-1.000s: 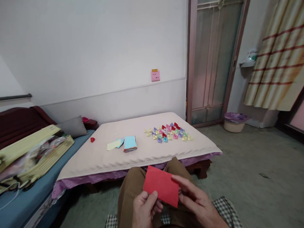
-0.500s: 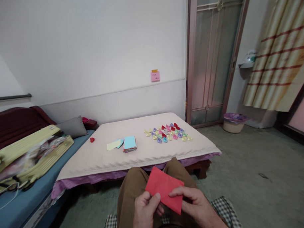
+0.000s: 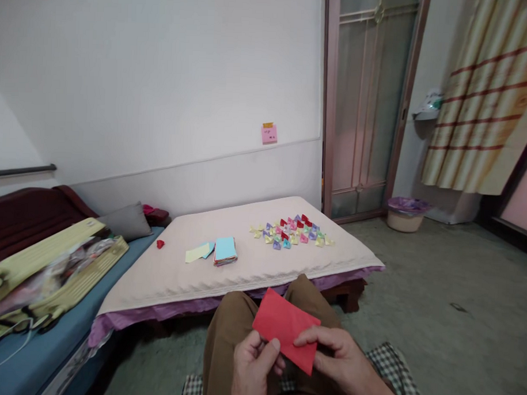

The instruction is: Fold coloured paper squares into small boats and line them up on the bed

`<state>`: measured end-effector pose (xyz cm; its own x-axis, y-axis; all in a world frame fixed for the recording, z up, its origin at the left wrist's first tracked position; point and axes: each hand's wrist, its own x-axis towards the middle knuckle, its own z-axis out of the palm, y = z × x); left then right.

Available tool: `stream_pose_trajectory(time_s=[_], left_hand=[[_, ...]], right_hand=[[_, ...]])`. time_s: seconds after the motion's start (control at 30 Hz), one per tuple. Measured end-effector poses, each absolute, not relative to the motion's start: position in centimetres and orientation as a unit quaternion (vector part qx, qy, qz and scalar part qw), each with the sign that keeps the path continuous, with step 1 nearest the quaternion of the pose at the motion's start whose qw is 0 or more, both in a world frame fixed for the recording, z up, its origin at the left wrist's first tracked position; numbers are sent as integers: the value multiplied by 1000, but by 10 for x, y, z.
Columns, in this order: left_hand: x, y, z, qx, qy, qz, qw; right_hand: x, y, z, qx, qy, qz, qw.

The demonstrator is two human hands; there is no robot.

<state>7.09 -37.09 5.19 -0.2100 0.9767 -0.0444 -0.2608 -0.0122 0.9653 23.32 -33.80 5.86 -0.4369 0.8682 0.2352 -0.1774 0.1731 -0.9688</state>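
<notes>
A red sheet of paper (image 3: 285,328) is held over my lap, tilted, with one corner pointing up and left. My left hand (image 3: 255,361) pinches its lower left edge, thumb on top and fingers underneath. On the right edge, my right hand (image 3: 338,355) grips it between thumb and fingers. Beyond my knees, on the cloth-covered table (image 3: 165,280), lies a stack of coloured paper (image 3: 225,250) with a light blue sheet on top. A loose pale yellow sheet (image 3: 197,253) rests beside it. Many small folded paper pieces (image 3: 286,243) in several colours are spread to the right.
A single red folded piece (image 3: 160,244) sits near the table's left end. To the left, an open pale yellow suitcase (image 3: 110,258) lies on a blue-covered seat (image 3: 76,306). A lined waste bin (image 3: 404,220) stands on the floor at right, near a glass-panelled door (image 3: 370,109).
The red paper has turned very slightly in my hands, its lower right corner shifting a little down. Both hands keep their hold, and the things on the table stay put.
</notes>
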Motion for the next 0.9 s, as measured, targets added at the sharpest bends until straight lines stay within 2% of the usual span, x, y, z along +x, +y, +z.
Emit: stream_pose_trajectory(time_s=[0.13, 0.33, 0.4, 0.53, 0.67, 0.8, 0.9], left_hand=[[62, -370, 57, 377, 497, 622, 473], [52, -371, 60, 431, 556, 583, 407], [55, -372, 61, 435, 570, 584, 381], [65, -374, 66, 475, 570, 608, 282], [69, -381, 69, 542, 526, 632, 174], [74, -387, 66, 541, 518, 641, 169], [78, -387, 66, 479, 496, 686, 234]], right_hand=[[234, -338, 69, -317, -697, 486, 422], [237, -339, 74, -415, -646, 405, 497], [237, -343, 74, -422, -637, 414, 495], [230, -356, 77, -344, -660, 495, 448], [225, -364, 78, -295, -667, 512, 455], [230, -361, 77, -322, -701, 434, 466], [234, -356, 76, -341, -707, 386, 484]])
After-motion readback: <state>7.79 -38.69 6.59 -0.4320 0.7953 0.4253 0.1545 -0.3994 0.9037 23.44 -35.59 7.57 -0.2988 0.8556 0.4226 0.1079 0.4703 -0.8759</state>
